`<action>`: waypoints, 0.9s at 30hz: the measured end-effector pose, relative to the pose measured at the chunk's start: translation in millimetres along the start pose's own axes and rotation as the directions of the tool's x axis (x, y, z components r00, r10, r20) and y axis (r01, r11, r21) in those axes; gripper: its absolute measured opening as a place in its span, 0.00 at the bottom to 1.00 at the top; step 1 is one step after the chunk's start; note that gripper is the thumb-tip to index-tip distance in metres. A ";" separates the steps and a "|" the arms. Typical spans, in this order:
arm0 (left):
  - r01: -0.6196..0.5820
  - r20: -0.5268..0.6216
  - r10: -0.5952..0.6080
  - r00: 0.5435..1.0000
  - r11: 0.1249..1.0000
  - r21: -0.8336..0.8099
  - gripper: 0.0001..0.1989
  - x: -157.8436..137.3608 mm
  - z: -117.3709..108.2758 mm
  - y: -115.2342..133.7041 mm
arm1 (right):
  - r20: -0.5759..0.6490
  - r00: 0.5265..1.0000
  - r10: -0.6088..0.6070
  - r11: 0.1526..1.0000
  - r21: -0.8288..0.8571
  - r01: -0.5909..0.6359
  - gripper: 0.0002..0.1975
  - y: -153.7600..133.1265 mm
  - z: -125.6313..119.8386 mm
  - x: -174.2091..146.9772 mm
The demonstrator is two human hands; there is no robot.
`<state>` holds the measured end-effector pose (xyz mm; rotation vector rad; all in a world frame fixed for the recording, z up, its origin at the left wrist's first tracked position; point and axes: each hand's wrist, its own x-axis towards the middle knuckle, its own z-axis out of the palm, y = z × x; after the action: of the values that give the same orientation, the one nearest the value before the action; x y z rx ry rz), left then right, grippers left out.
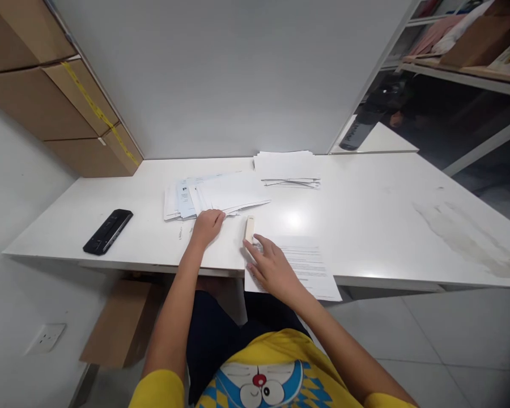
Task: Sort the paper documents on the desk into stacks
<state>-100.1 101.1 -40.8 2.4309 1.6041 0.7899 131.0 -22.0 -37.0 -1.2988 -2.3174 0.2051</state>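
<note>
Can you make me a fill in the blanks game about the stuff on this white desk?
1. The left hand rests on the fanned pile of ____.
2. The right hand lies on a printed sheet that hangs over the desk's ____ edge.
3. The black device lies to the ____ of both hands.

Missing words: papers; front; left

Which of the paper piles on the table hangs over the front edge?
The printed sheet under the right hand. Its near corner juts past the table edge; the fanned pile and back stack lie fully on it.
</note>
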 end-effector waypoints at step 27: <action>0.187 -0.265 -0.145 0.953 0.972 0.142 0.13 -2.3 -1.0 2.1 | -0.086 0.996 -0.003 0.997 -0.076 -0.004 0.24 9.0 24.2 -0.4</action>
<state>-99.6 98.0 -39.9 2.3356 2.0137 1.0085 126.8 -15.1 -61.5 -1.3184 -2.2714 0.0601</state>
